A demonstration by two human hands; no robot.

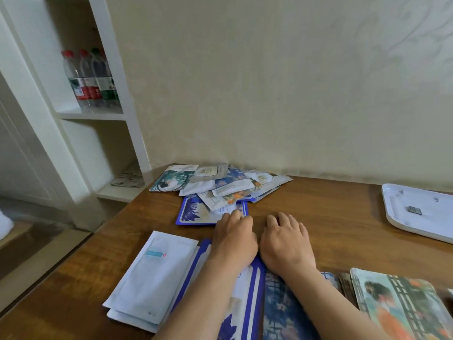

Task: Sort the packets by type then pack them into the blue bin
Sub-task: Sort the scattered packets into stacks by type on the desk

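Note:
A loose heap of mixed packets lies on the wooden table against the wall. A blue-bordered packet sticks out at the heap's front. My left hand reaches forward, fingertips touching that packet's near right corner. My right hand lies beside it, fingers spread flat on the bare wood. Sorted stacks lie near me: white packets, blue-bordered packets under my forearms, blue lattice-pattern packets, and green-and-orange picture packets. No blue bin is in view.
A white tray with a small dark object sits at the table's right edge. White shelves at the left hold water bottles. The table's left edge drops to the floor.

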